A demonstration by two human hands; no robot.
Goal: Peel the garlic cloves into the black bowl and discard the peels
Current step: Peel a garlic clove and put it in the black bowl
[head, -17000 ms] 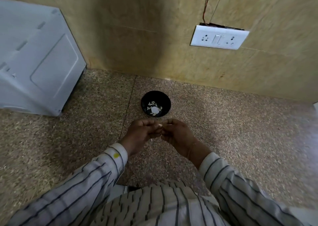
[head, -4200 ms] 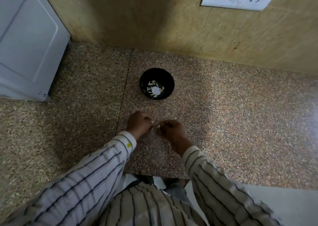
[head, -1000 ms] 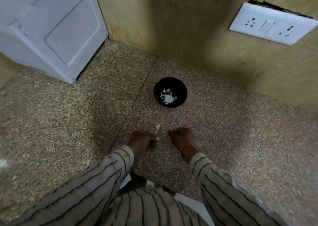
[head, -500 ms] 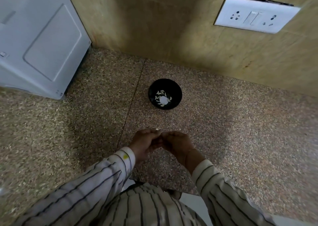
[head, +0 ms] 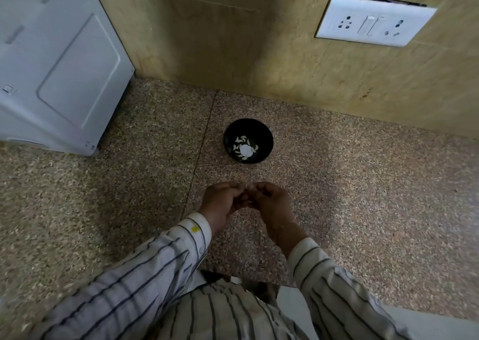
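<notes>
The black bowl [head: 248, 140] stands on the speckled granite counter [head: 363, 197], with several pale peeled garlic cloves [head: 245, 149] lying in its bottom. In front of the bowl, my left hand [head: 223, 202] and my right hand [head: 269, 202] meet fingertip to fingertip above the counter. Between them they pinch a small garlic clove [head: 243, 185], of which only a pale sliver shows. Both hands have curled fingers, and the rest of the clove is hidden by them.
A white appliance [head: 57, 62] stands at the back left against the tan wall. A white socket and switch plate [head: 373, 21] is fixed to the wall at the upper right. A seam [head: 199, 148] runs down the counter left of the bowl.
A second ago my hands were apart, the left one holding a strip of peel. They have since come together and now pinch the clove between them. The bowl has not moved.
</notes>
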